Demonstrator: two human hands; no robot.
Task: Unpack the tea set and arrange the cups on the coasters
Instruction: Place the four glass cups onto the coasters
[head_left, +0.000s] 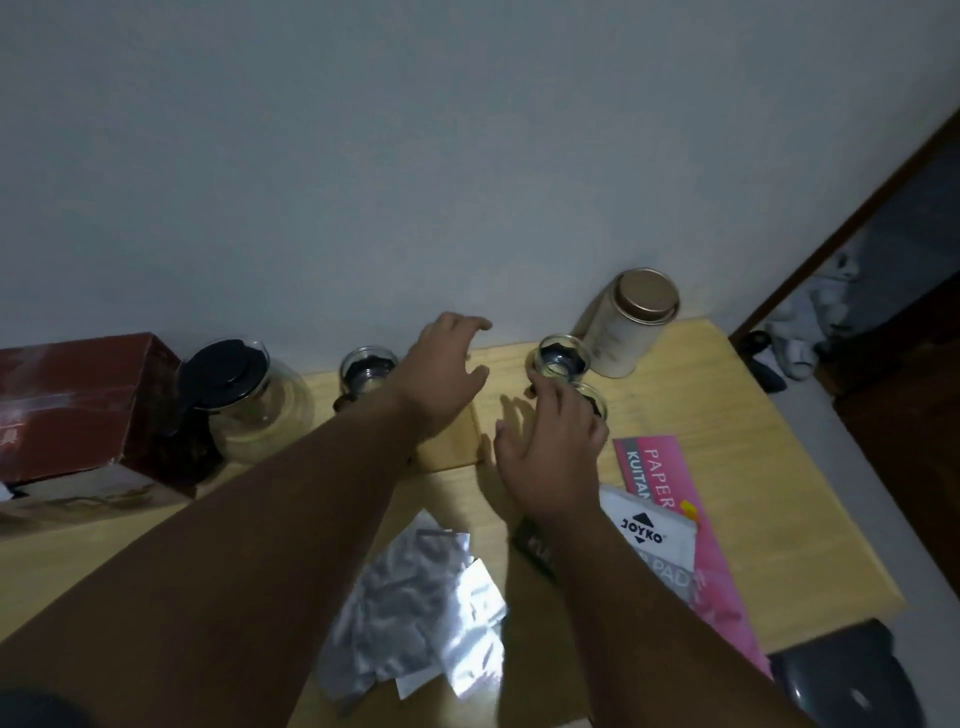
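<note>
Three small glass cups stand near the wall on the wooden table (727, 467): one at the left (366, 366), one further right (563, 356), and a third (596, 401) half hidden by my right hand (550, 452). The fingers of that hand lie against the third cup, and its thumb is spread far to the left. My left hand (447, 371) hovers between the first two cups with fingers spread, holding nothing. A pale square wooden coaster (457, 449) lies under my left wrist. A glass teapot (260, 410) with a black lid stands at the left.
A red cardboard box (78, 400) lies open at the far left. A cream tin canister (631, 322) stands by the wall. Crumpled clear plastic bags (415, 587) lie in front. A pink paper pad (670, 493) and a white Joyko pack (644, 535) sit at the right.
</note>
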